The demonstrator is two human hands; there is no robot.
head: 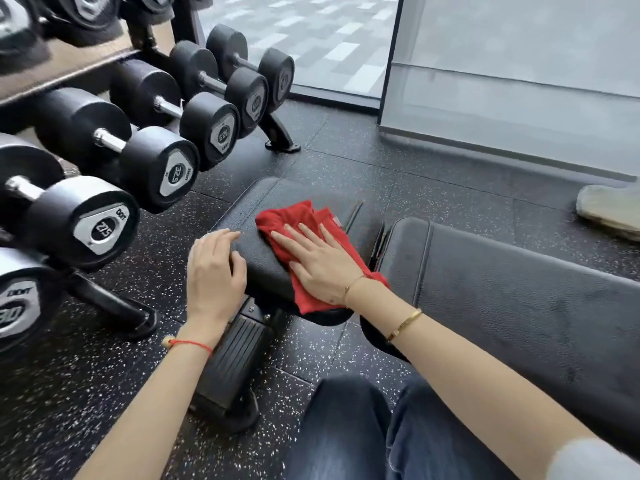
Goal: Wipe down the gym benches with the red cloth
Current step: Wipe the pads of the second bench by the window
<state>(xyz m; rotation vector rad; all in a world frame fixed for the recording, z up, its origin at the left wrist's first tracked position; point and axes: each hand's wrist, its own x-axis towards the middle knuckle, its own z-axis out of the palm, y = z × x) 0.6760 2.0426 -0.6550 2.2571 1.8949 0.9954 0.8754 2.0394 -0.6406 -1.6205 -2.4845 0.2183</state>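
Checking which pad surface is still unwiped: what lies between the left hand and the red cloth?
In the head view, only bare black seat pad lies between the left hand, resting on the pad's edge, and the red cloth under the flat right hand.

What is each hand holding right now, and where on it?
Nothing is gripped. The right hand presses flat on the red cloth, over its near half, against the seat pad. The left hand rests on the pad's near-left edge.
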